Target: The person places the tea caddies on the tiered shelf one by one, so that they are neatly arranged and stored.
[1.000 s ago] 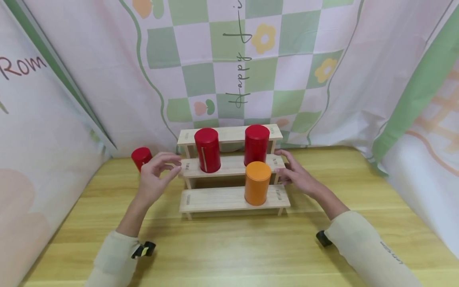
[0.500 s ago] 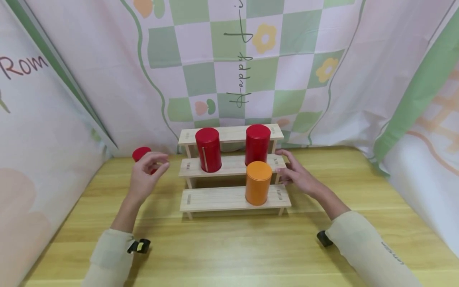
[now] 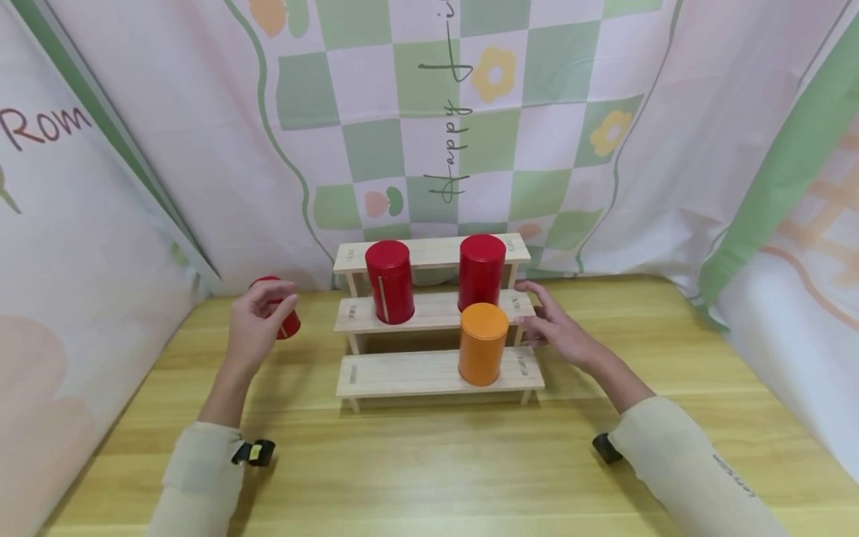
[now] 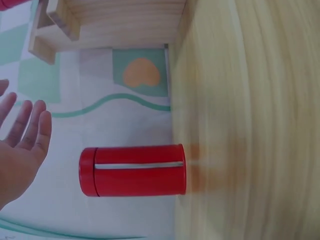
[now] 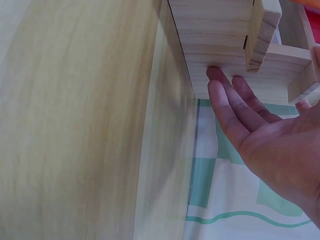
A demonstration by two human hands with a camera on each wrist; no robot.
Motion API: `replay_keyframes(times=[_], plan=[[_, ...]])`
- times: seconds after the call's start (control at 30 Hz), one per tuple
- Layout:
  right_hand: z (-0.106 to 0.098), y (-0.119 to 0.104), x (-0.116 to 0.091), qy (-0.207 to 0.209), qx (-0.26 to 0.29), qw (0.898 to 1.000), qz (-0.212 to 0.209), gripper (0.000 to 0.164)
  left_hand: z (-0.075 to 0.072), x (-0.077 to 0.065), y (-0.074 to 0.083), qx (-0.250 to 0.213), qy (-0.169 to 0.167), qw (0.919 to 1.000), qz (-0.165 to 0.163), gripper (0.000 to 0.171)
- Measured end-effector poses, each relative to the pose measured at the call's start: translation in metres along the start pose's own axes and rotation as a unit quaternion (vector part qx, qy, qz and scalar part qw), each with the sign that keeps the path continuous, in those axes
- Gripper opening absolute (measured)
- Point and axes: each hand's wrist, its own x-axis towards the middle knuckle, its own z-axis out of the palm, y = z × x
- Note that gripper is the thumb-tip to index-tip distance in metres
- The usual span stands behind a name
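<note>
On the left of the table stands a red cylindrical tin (image 3: 289,326), upright, partly hidden behind my left hand (image 3: 250,321). In the left wrist view the same red tin (image 4: 135,171) is apart from my relaxed fingers (image 4: 44,131). My right hand (image 3: 560,332) is at the right end of a three-step wooden shelf (image 3: 403,373). From the right wrist, its extended fingers (image 5: 227,110) touch the shelf's side panel (image 5: 220,55). Two red tins, left (image 3: 391,283) and right (image 3: 481,272), stand on the middle step. An orange tin (image 3: 483,344) stands on the bottom step, at the right.
The wooden table (image 3: 429,462) spreads in front of the shelf and to both sides. Behind the shelf hangs a checked cloth (image 3: 429,149), with more cloth at the left (image 3: 80,298) and the right (image 3: 792,350).
My left hand has moved left, away from the shelf, to the red tin on the table. My right hand and the tins on the shelf stay in place.
</note>
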Motion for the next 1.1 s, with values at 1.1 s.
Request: replay_keyframes(times=[1.1], plan=[[0.001, 0.002, 0.001, 0.003, 0.003, 1.000, -0.008, 0.059, -0.022, 0.009, -0.035, 0.108, 0.065, 0.9902, -0.061, 0.037]])
